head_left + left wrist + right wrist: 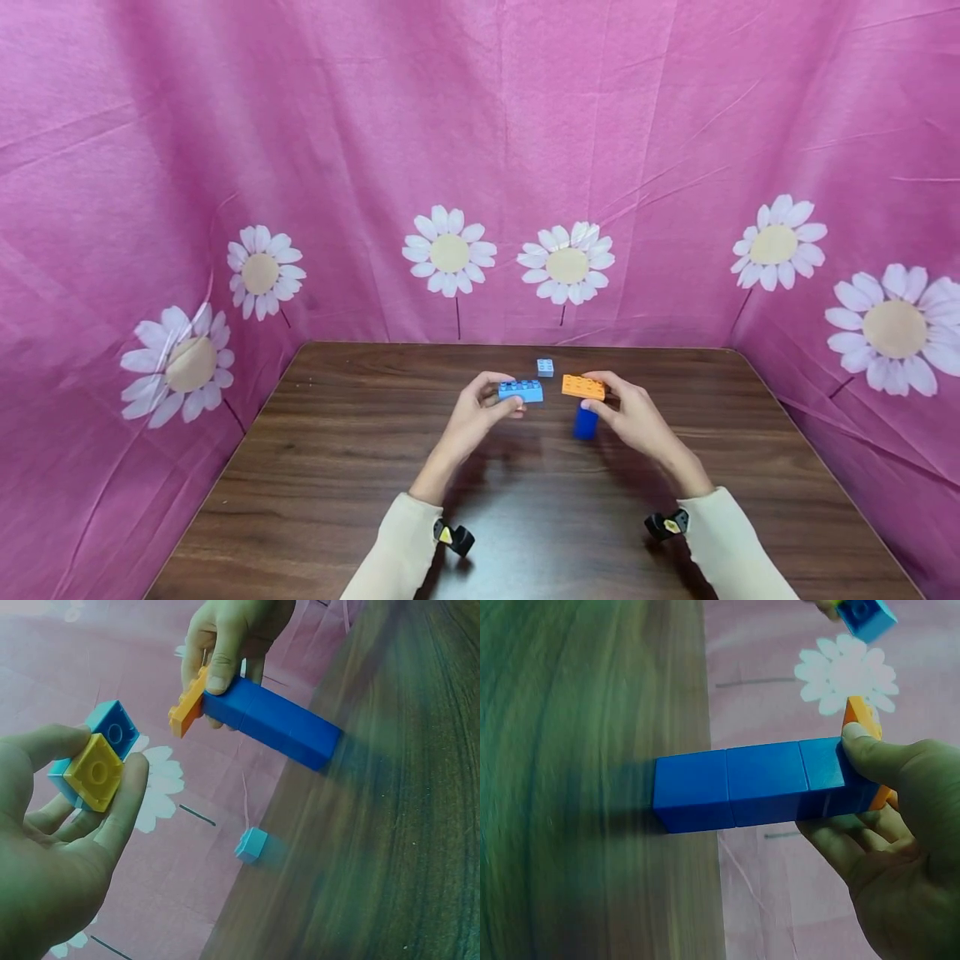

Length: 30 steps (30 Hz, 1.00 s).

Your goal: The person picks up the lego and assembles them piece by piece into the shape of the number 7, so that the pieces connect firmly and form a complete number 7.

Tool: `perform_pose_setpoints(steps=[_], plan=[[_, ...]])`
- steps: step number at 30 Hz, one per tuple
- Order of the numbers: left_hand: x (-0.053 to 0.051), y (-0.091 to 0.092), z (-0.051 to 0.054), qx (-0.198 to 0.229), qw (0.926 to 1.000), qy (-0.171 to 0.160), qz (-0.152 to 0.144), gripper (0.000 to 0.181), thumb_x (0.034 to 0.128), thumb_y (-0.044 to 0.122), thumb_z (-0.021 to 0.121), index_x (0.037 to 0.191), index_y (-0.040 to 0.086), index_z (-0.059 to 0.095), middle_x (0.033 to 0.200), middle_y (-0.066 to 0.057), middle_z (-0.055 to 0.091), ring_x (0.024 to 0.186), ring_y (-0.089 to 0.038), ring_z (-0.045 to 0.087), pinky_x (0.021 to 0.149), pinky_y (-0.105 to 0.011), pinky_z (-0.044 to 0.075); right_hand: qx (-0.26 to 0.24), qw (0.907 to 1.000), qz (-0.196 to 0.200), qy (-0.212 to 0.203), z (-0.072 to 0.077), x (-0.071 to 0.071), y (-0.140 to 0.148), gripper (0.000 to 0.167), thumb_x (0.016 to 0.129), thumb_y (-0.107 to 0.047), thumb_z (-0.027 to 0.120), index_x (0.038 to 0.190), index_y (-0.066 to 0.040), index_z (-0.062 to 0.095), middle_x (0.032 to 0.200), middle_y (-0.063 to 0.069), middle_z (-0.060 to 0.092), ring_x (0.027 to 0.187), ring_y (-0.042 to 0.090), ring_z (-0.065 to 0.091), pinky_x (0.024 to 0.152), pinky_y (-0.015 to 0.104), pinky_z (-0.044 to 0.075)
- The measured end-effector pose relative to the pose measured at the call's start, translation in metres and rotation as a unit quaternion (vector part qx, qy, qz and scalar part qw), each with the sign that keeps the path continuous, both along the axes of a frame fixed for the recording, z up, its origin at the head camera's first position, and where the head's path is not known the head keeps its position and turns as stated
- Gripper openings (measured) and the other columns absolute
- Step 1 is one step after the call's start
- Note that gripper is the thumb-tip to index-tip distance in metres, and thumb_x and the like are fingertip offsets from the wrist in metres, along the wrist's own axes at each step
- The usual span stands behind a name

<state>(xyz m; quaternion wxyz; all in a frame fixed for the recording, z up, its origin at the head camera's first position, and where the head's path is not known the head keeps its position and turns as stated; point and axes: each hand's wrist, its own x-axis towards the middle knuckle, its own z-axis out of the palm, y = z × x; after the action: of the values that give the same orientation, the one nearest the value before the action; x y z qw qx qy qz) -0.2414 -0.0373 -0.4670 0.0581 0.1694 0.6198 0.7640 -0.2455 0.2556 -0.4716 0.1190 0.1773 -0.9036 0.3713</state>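
In the head view my left hand (pixel 474 410) grips a light blue brick (pixel 521 392) above the table. The left wrist view shows a yellow brick (pixel 97 772) against the underside of that light blue brick, between thumb and fingers. My right hand (pixel 637 421) pinches the top of a dark blue tower (pixel 585 423), where an orange brick (pixel 582 387) lies across it and juts out to the left. Three blue blocks (pixel 765 780) make up this upright tower in the right wrist view. Its foot appears to stand on the table.
A small light blue brick (pixel 545 367) sits by itself near the back of the brown wooden table (pixel 337 467). Behind and at both sides hangs a pink cloth (pixel 337 167) with white flowers. A black wrist camera (pixel 454 537) sticks out from the left sleeve.
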Motion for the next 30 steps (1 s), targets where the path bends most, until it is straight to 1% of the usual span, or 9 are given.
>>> perform_pose_setpoints(steps=[3, 6, 9, 12, 17, 20, 23, 26, 30], plan=[[-0.001, -0.001, 0.002, 0.002, 0.9999, 0.003, 0.014, 0.038, 0.0959, -0.006, 0.071, 0.131, -0.010, 0.057, 0.110, -0.011, 0.067, 0.093, -0.023, 0.076, 0.092, -0.044, 0.065, -0.007, 0.9999, 0.011, -0.006, -0.001, 0.000, -0.010, 0.041, 0.097, -0.013, 0.079, 0.135, -0.009, 0.066, 0.113, 0.014, 0.075, 0.092, 0.021, 0.066, 0.074, 0.024, 0.054], [-0.002, -0.002, 0.004, 0.000, 0.9995, 0.011, 0.030, 0.038, 0.0945, -0.007, 0.072, 0.130, -0.008, 0.059, 0.109, -0.010, 0.068, 0.090, -0.019, 0.074, 0.087, -0.039, 0.066, -0.012, 0.9996, 0.022, -0.012, -0.001, 0.000, -0.020, 0.040, 0.097, -0.014, 0.079, 0.135, -0.012, 0.066, 0.111, 0.010, 0.075, 0.091, 0.019, 0.066, 0.074, 0.024, 0.054], [-0.002, -0.005, 0.005, -0.010, 0.9986, 0.024, 0.046, 0.039, 0.0931, -0.007, 0.074, 0.130, -0.006, 0.061, 0.106, -0.008, 0.068, 0.087, -0.018, 0.072, 0.083, -0.035, 0.066, -0.016, 0.9993, 0.032, -0.015, -0.002, -0.001, -0.030, 0.039, 0.097, -0.016, 0.079, 0.134, -0.014, 0.067, 0.113, 0.007, 0.076, 0.094, 0.018, 0.068, 0.078, 0.026, 0.057], [-0.002, -0.007, 0.006, -0.028, 0.9971, 0.040, 0.059, 0.039, 0.0923, -0.006, 0.076, 0.129, -0.003, 0.063, 0.106, -0.008, 0.069, 0.087, -0.014, 0.070, 0.081, -0.029, 0.064, -0.024, 0.9984, 0.046, -0.021, -0.002, 0.000, -0.039, 0.039, 0.097, -0.016, 0.079, 0.134, -0.013, 0.067, 0.115, 0.007, 0.076, 0.099, 0.019, 0.071, 0.083, 0.031, 0.060], [-0.001, -0.008, 0.005, -0.065, 0.9930, 0.067, 0.073, 0.039, 0.0921, -0.004, 0.078, 0.129, 0.001, 0.066, 0.111, -0.016, 0.070, 0.093, -0.009, 0.066, 0.082, -0.021, 0.059, -0.034, 0.9966, 0.064, -0.039, -0.002, 0.001, -0.054, 0.041, 0.099, -0.017, 0.078, 0.137, -0.010, 0.066, 0.123, 0.010, 0.076, 0.107, 0.022, 0.073, 0.092, 0.042, 0.063], [-0.001, -0.008, 0.004, -0.085, 0.9906, 0.078, 0.074, 0.039, 0.0926, -0.001, 0.079, 0.129, 0.005, 0.067, 0.111, -0.021, 0.071, 0.093, -0.011, 0.066, 0.082, -0.021, 0.059, -0.031, 0.9963, 0.067, -0.044, -0.001, 0.002, -0.062, 0.042, 0.100, -0.018, 0.077, 0.139, -0.008, 0.065, 0.127, 0.012, 0.075, 0.110, 0.023, 0.073, 0.095, 0.046, 0.063], [0.000, -0.009, 0.003, -0.101, 0.9887, 0.086, 0.070, 0.039, 0.0931, 0.001, 0.080, 0.130, 0.005, 0.067, 0.111, -0.023, 0.071, 0.094, -0.012, 0.066, 0.083, -0.023, 0.059, -0.030, 0.9960, 0.071, -0.047, 0.001, 0.004, -0.068, 0.044, 0.100, -0.019, 0.076, 0.140, -0.005, 0.064, 0.129, 0.013, 0.074, 0.111, 0.024, 0.073, 0.096, 0.047, 0.062], [-0.001, -0.011, 0.002, -0.110, 0.9877, 0.087, 0.069, 0.039, 0.0939, 0.002, 0.079, 0.131, 0.005, 0.067, 0.112, -0.023, 0.071, 0.095, -0.012, 0.066, 0.084, -0.025, 0.059, -0.030, 0.9954, 0.075, -0.051, 0.002, 0.005, -0.073, 0.046, 0.101, -0.020, 0.075, 0.141, -0.004, 0.062, 0.129, 0.013, 0.074, 0.112, 0.024, 0.072, 0.096, 0.047, 0.061], [-0.002, -0.014, 0.000, -0.113, 0.9877, 0.086, 0.066, 0.038, 0.0947, 0.003, 0.079, 0.131, 0.008, 0.068, 0.113, -0.021, 0.072, 0.096, -0.012, 0.066, 0.085, -0.025, 0.059, -0.028, 0.9954, 0.076, -0.052, 0.002, 0.006, -0.076, 0.046, 0.101, -0.019, 0.075, 0.142, -0.004, 0.062, 0.129, 0.013, 0.074, 0.113, 0.024, 0.072, 0.097, 0.049, 0.061]])
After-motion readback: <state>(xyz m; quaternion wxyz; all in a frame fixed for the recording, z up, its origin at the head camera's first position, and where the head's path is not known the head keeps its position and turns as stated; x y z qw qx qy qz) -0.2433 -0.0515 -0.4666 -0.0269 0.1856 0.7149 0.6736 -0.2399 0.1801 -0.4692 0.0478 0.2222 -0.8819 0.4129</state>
